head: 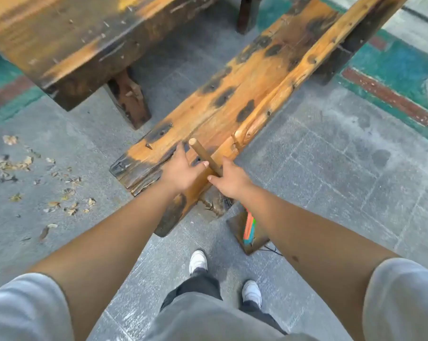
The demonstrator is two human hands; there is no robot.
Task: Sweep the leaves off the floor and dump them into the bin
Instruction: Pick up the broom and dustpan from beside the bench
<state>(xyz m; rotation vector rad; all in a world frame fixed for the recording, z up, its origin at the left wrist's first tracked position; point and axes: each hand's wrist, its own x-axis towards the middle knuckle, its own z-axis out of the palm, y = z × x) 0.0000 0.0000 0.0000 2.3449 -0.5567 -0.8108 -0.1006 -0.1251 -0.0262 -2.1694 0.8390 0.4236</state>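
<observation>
A wooden broom handle [203,156] leans against the near end of a worn wooden bench [232,94]. Its lower part with orange and green bristles [249,227] shows below my right forearm. My right hand [231,180] grips the handle from the right, thumb in front. My left hand [182,171] lies over the bench end with its fingers stretched out and its thumb touching the handle. Dry leaves [36,183] are scattered on the grey floor to the left. No bin is in view.
A heavy wooden table [72,45] stands at the upper left, one leg [129,102] close to the bench. A brown flat piece [240,232] lies under the bristles. Green and red painted floor [392,77] runs along the right. My white shoes [198,262] stand on grey tiles.
</observation>
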